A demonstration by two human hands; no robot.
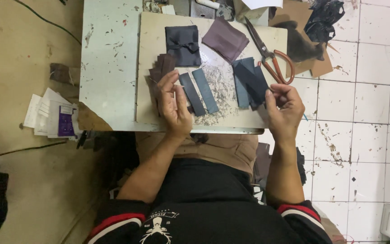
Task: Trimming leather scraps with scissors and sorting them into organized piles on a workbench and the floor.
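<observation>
Sorting cut strips on the board [150, 68], the left hand [175, 105] pinched a brown strip [161, 72] at nine o'clock. Two blue strips [198, 92] lay sorted at centre; the right hand [285, 110] gripped the blue pile [250, 81] at three o'clock, still unsorted.

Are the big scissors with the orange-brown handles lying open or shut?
Shut. The scissors with orange-brown handles lie flat at the board's right edge, blades together in one dark point, handle loops close together. Neither hand touches them.

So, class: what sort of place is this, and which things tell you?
Probably a small sewing or leather-goods workshop: cut fabric strips on a scored cutting board, large scissors, and folded cloth pieces.
</observation>
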